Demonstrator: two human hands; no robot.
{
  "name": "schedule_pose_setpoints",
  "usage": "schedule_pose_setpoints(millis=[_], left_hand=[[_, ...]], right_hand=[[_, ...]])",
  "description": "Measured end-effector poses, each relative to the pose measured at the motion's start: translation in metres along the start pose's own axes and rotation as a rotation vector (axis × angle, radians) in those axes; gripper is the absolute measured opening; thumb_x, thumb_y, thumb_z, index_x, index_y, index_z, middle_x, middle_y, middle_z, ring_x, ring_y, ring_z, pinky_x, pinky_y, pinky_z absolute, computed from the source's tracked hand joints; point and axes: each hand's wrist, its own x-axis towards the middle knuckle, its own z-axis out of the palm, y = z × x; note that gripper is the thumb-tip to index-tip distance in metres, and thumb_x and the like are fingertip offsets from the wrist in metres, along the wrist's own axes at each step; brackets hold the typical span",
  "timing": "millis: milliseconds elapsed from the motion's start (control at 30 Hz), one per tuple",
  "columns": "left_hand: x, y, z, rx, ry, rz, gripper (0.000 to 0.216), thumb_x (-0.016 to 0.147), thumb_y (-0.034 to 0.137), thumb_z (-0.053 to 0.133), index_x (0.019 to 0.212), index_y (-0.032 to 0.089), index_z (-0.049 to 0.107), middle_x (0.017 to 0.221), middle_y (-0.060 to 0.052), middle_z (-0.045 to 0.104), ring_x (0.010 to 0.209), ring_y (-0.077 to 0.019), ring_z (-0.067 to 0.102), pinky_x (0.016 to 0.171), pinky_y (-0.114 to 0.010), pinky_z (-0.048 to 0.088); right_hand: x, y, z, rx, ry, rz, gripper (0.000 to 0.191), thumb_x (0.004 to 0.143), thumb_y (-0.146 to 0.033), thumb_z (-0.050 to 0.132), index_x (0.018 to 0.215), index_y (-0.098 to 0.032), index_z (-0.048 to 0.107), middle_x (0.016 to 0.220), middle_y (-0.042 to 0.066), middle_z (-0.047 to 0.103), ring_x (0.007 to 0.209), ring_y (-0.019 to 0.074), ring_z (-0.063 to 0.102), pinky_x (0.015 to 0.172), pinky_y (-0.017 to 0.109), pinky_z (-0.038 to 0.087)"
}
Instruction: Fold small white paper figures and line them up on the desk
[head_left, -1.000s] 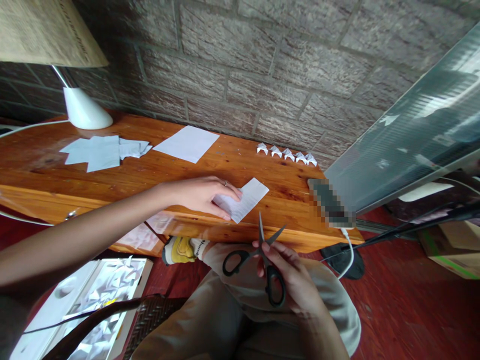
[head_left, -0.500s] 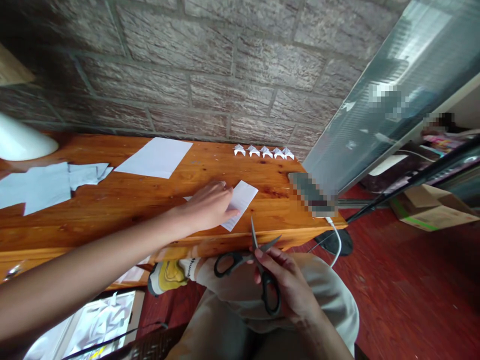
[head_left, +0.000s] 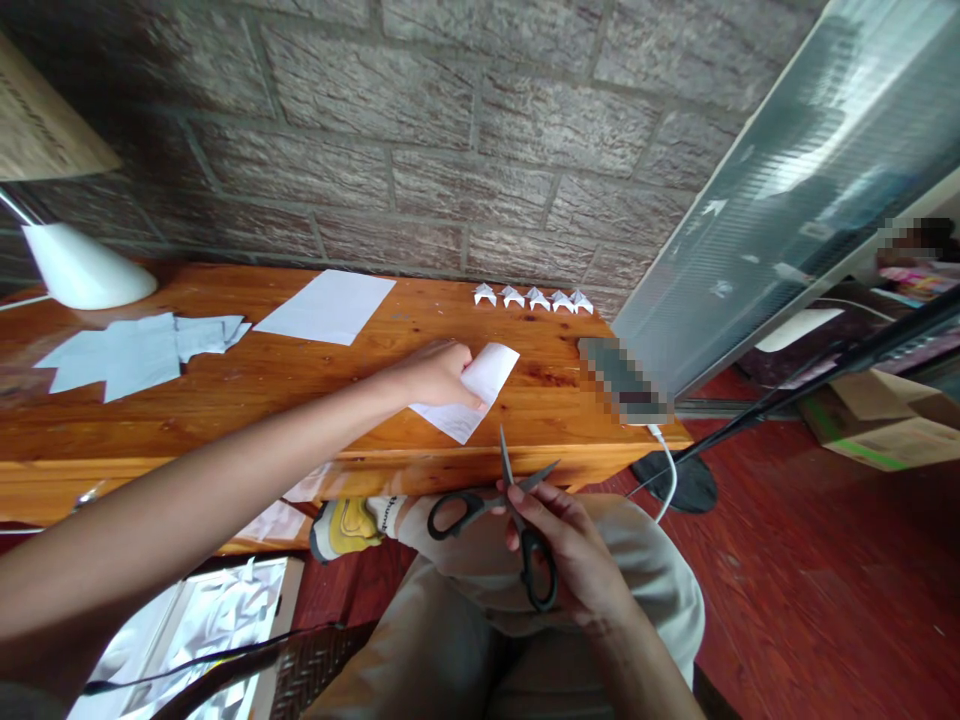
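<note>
My left hand [head_left: 444, 374] is closed on a small piece of white paper [head_left: 466, 422] near the table's front edge. The paper bends up at its far right end, and part of it is hidden under the hand. In my right hand [head_left: 564, 535] is a pair of dark-handled scissors [head_left: 517, 497], held near the pivot above my lap. The blades stand apart and point toward the table, with one loop on each side of the fingers. A gap separates the blade tips from the paper.
Several small folded white paper shapes [head_left: 538, 299] stand in a row along the wall. A white sheet [head_left: 330, 306], pale paper pieces [head_left: 142, 352] and a lamp [head_left: 86, 270] occupy the wooden table's left. A blurred-out phone [head_left: 622, 380] with a cable lies at the right end.
The small paper has gone from lying flat to being gripped and curved up by my left hand. My right hand still holds the scissors with blades apart. The view has shifted slightly left.
</note>
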Motion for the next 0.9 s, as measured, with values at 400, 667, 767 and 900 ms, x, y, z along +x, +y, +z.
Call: schedule_pose_setpoints(millis=[400,667,767,900], left_hand=[[-0.013,-0.005,0.011,-0.341,0.144,0.229,0.023,0.082,0.035,0.053,0.091,0.016,0.060,0.088,-0.005,0.068,0.081,-0.0169,0.061,0.072,-0.028,0.047],[-0.006,-0.004,0.010,-0.551,-0.001,0.136,0.044,0.079,0.039,0.058,0.115,0.014,0.057,0.099,-0.008,0.067,0.084,-0.0175,0.061,0.070,-0.028,0.047],[-0.005,-0.005,0.008,-0.577,-0.038,0.151,0.045,0.077,0.041,0.059,0.113,0.014,0.060,0.104,-0.008,0.067,0.087,-0.0182,0.061,0.074,-0.030,0.047],[-0.007,-0.004,0.008,-0.574,-0.091,0.187,0.041,0.077,0.041,0.059,0.107,0.014,0.064,0.103,-0.007,0.069,0.088,-0.0185,0.062,0.076,-0.030,0.047]], right_hand=[[0.002,0.002,-0.009,0.024,0.021,-0.008,0.032,0.069,-0.046,0.076,0.079,-0.016,0.071,0.073,0.004,0.070,0.051,0.0087,0.055,0.046,0.019,0.037],[-0.001,0.009,-0.012,0.036,0.037,0.016,0.030,0.071,-0.043,0.075,0.082,-0.016,0.069,0.072,0.005,0.071,0.049,0.0092,0.055,0.043,0.018,0.034],[-0.007,0.009,-0.010,0.039,0.042,0.021,0.030,0.071,-0.043,0.074,0.080,-0.015,0.069,0.069,0.005,0.070,0.049,0.0098,0.055,0.044,0.018,0.036],[-0.013,0.007,-0.005,0.021,0.043,0.019,0.031,0.071,-0.044,0.074,0.079,-0.015,0.069,0.063,0.004,0.068,0.048,0.0101,0.055,0.045,0.019,0.038]])
